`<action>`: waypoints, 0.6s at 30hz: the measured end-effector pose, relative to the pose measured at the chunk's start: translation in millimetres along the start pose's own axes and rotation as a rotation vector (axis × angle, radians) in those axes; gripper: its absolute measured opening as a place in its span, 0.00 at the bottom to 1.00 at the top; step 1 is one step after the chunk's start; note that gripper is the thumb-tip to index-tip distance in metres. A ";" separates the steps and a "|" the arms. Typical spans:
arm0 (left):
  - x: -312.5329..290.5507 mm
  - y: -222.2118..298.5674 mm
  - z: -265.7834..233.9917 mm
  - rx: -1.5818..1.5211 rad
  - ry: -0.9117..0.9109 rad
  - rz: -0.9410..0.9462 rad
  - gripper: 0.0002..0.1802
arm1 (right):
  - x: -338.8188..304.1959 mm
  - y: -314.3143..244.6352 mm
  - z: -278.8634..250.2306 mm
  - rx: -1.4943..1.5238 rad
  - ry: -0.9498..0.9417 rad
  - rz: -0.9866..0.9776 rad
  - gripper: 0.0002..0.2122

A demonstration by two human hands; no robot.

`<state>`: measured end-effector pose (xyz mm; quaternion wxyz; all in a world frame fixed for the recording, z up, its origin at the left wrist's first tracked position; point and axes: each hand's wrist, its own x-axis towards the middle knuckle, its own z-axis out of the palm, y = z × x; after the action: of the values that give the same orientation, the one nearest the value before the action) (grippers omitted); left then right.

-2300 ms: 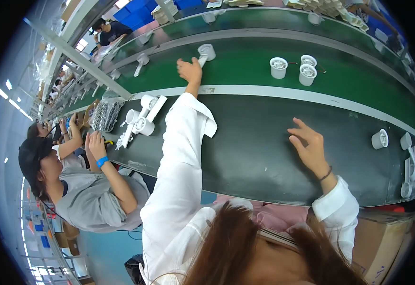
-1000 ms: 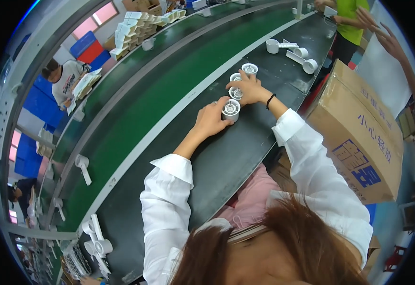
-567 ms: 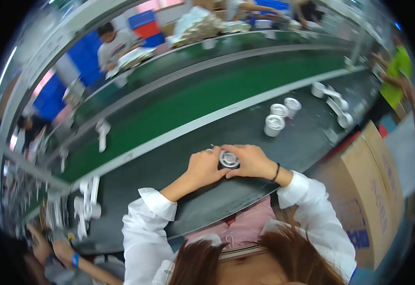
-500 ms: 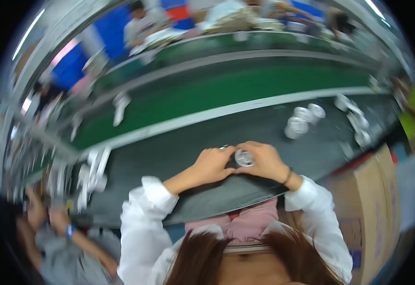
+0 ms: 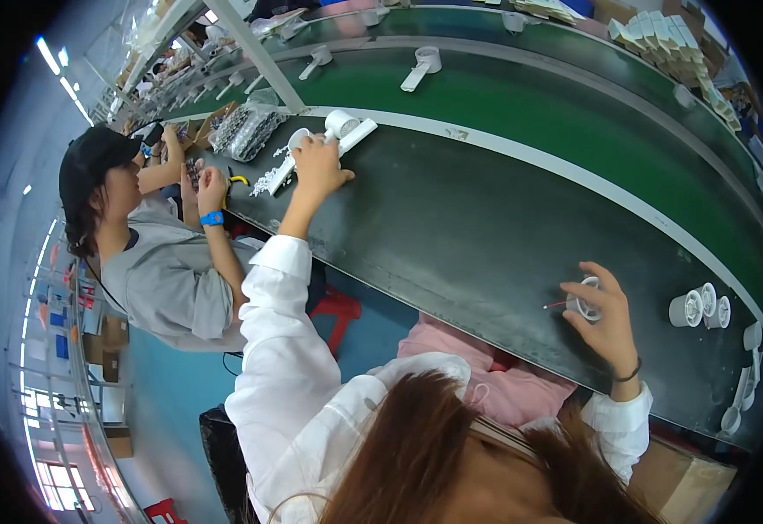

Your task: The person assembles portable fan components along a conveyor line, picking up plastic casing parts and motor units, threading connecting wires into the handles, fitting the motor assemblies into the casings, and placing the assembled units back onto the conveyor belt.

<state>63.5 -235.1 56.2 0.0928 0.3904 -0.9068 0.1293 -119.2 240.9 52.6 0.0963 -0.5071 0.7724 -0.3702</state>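
My left hand [image 5: 316, 170] reaches to the far left of the dark table, fingers stretched over a cluster of white plastic parts. Among them are a long-handled white part [image 5: 360, 137] and a round-headed white part [image 5: 342, 123]; my fingers partly hide another round head. Whether they touch it, I cannot tell. At the right, my right hand [image 5: 608, 314] curls its fingers around a white round cup-shaped part [image 5: 588, 299]. A thin red wire [image 5: 556, 305] sticks out from it to the left.
Several white cups [image 5: 685, 308] stand right of my right hand, near white handled parts [image 5: 739, 397]. Small white pieces [image 5: 270, 181] and bagged parts [image 5: 246, 131] lie at the left. A co-worker [image 5: 168, 262] sits there. Beyond runs a green conveyor [image 5: 521, 100] carrying white parts.
My hands have parted: the left has moved far left to the white parts, while the right keeps the cup-shaped part. The view has swung left, bringing the co-worker into fuller sight.
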 end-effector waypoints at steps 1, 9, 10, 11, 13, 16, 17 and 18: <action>-1.9 2.9 7.9 0.065 0.013 0.067 0.42 | -1.2 -0.2 1.5 0.003 0.013 0.002 0.21; 43.9 10.0 32.7 0.009 0.184 0.150 0.34 | -4.5 0.5 4.5 -0.017 0.037 -0.044 0.22; 47.1 19.2 33.1 0.099 0.293 0.240 0.30 | -4.2 1.0 4.1 -0.028 0.050 -0.044 0.21; 47.4 24.4 34.0 0.096 0.295 0.251 0.30 | -4.6 0.6 3.9 -0.039 0.063 -0.045 0.21; 45.1 35.2 41.2 0.091 0.287 0.246 0.24 | -6.8 -0.1 4.8 -0.057 0.075 -0.035 0.20; 53.6 45.1 52.6 0.166 0.312 0.214 0.19 | -8.0 3.6 3.9 -0.025 0.067 -0.012 0.21; 53.6 49.6 50.8 0.223 0.300 0.227 0.19 | -9.4 3.8 4.3 -0.040 0.066 -0.029 0.21; 52.9 52.4 48.2 0.248 0.246 0.239 0.19 | -10.5 3.7 4.9 -0.054 0.065 -0.047 0.22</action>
<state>-14.0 -251.4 16.2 0.1380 0.2697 -0.9056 0.2968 -114.4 248.4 44.3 0.0486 -0.5152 0.7727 -0.3677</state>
